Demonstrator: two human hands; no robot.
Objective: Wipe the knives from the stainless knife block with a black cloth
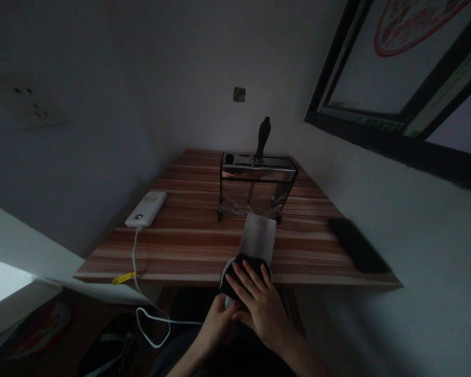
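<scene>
Power bank (146, 209) sat left on table (188, 251); snagged cable (180, 321) could have dragged it. Left hand (220, 318) sat below black cloth (256, 265), could not tell finger closure; loose hold risked twisting blade-like plate (258, 234), partly under cloth at table's front edge. Right hand (261, 306) spread fingers over cloth; slip might have cut them.

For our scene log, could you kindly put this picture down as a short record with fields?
Surface: wood-grain table
Right hand: fingers spread over a black cloth
Left hand: just below the cloth, its grip partly hidden
Beneath the cloth: what looks like a flat grey blade, far end bare and towards the rack
Rack: dark frame, black handle sticking up from its top
Left side: white device with a white cable and yellow tag
Right side: dark flat slab
Light: dim
</scene>
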